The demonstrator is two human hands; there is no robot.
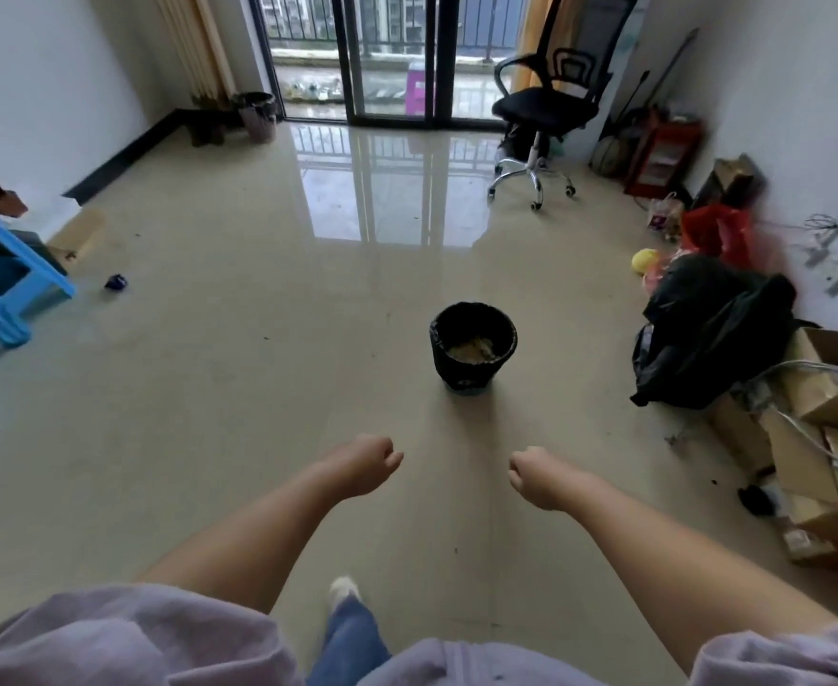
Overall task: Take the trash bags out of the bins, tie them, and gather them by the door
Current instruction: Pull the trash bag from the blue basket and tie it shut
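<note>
Small black bin (473, 346) lined with a black trash bag (476, 315) stands upright mid-floor, yellowish waste in the bottom, bag rim folded over the lip, not yet pulled. It lies straight ahead of both hands, well apart, slightly right of centre, so the right hand (535, 476) looks a bit nearer than the left hand (365, 461). Both hands are empty, fingers curled into loose fists, arms stretched forward. Likely step: walk up, reach down for the rim. Second lined bin (257, 115) sits far left by the glass door (392, 56). Loose black bag (714, 329) heaped right by boxes (822, 388); office chair (545, 106) beyond.
</note>
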